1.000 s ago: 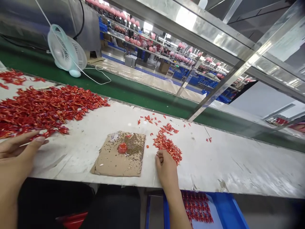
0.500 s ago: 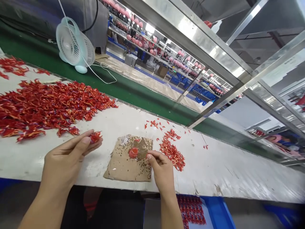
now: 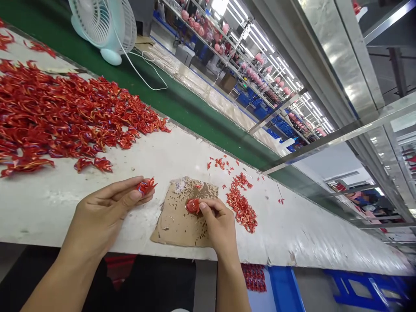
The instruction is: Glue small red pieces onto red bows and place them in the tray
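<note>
My left hand (image 3: 97,216) pinches a red, spiky, petal-like piece (image 3: 147,186) with a bluish patch, held above the white table left of the cardboard. Over the brown-spotted cardboard (image 3: 172,232), my right hand (image 3: 222,225) is closed, thumb against fingers. A small red piece shows in part at its fingertips, right against a round red cap-like dish (image 3: 191,206) lying on the cardboard. Whether the piece touches the dish's contents I cannot tell. Beyond my right hand lies a heap of small red pieces (image 3: 242,210).
A large pile of red spiky pieces (image 3: 68,112) covers the table's left side. Behind the table runs a green belt (image 3: 208,125), with a pale fan (image 3: 107,30) on it. Metal framing (image 3: 325,141) rises at the right. A blue tray (image 3: 284,288) sits below the front edge.
My right hand has brought its small piece leftward from the cardboard's right edge to the red dish. My left hand still holds the spiky piece, now nearer the cardboard. The view has tilted.
</note>
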Demonstrator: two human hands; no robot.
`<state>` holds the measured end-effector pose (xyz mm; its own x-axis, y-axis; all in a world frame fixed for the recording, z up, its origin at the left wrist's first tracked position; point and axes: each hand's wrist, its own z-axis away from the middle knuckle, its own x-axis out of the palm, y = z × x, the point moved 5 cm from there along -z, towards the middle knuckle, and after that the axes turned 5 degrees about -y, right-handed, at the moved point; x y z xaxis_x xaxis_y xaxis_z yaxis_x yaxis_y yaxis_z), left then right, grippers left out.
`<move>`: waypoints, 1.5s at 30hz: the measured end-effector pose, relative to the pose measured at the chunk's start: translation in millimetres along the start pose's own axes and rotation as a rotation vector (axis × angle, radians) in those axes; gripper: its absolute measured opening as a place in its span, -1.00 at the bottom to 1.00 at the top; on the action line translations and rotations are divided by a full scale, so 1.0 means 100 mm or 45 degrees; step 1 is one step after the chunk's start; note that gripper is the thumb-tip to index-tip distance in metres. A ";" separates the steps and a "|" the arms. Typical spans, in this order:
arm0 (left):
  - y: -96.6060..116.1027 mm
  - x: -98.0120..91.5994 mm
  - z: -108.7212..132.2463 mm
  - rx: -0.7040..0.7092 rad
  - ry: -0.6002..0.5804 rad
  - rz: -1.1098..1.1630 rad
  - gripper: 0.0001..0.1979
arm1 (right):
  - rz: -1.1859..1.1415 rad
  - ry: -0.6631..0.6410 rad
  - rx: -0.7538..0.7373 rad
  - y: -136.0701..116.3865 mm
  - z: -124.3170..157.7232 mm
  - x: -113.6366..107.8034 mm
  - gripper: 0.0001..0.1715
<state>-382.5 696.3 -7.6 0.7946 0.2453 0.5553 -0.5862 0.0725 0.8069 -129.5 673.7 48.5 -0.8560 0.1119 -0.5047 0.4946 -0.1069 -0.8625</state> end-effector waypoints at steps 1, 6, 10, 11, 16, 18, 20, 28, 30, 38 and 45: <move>-0.01 -0.01 0.00 -0.022 -0.007 -0.005 -0.54 | 0.011 0.004 -0.001 -0.01 0.00 0.00 -0.81; 0.00 0.05 0.09 -0.141 -0.057 0.059 -0.46 | 0.090 0.082 -0.035 -0.03 0.00 -0.02 -0.79; 0.00 0.17 0.18 -0.191 -0.137 0.129 -0.61 | 0.131 0.083 -0.063 -0.03 0.00 -0.01 -0.79; -0.01 0.19 0.20 -0.204 -0.149 0.125 -0.61 | 0.128 0.091 -0.069 -0.03 0.00 -0.01 -0.79; -0.09 0.25 0.25 -0.327 -0.196 0.096 -0.52 | 0.099 0.095 -0.090 -0.04 0.02 -0.01 -0.79; -0.11 0.26 0.25 -0.340 -0.232 0.088 -0.54 | 0.092 0.128 -0.101 -0.04 0.03 -0.02 -0.78; -0.12 0.26 0.25 -0.346 -0.260 0.070 -0.55 | 0.099 0.116 -0.106 -0.04 0.03 0.00 -0.79; -0.16 0.32 0.25 -0.326 -0.309 0.183 -0.59 | -0.049 0.051 -0.087 -0.05 0.04 0.00 -0.80; -0.19 0.40 0.29 -0.383 -0.363 0.201 -0.60 | -0.183 0.069 -0.090 -0.09 0.07 -0.04 -0.80; -0.31 0.69 0.59 -0.678 -0.508 0.204 -0.54 | -0.518 -0.024 -0.292 -0.48 0.35 -0.11 -0.88; -0.35 0.80 0.74 -0.733 -0.672 0.226 -0.58 | -0.440 -0.209 -0.353 -0.67 0.50 -0.05 -0.93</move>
<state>-287.1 641.4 23.4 0.5670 -0.1794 0.8040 -0.5861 0.5979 0.5467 -165.8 631.4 110.3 -0.9790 -0.0655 -0.1932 0.1789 0.1794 -0.9674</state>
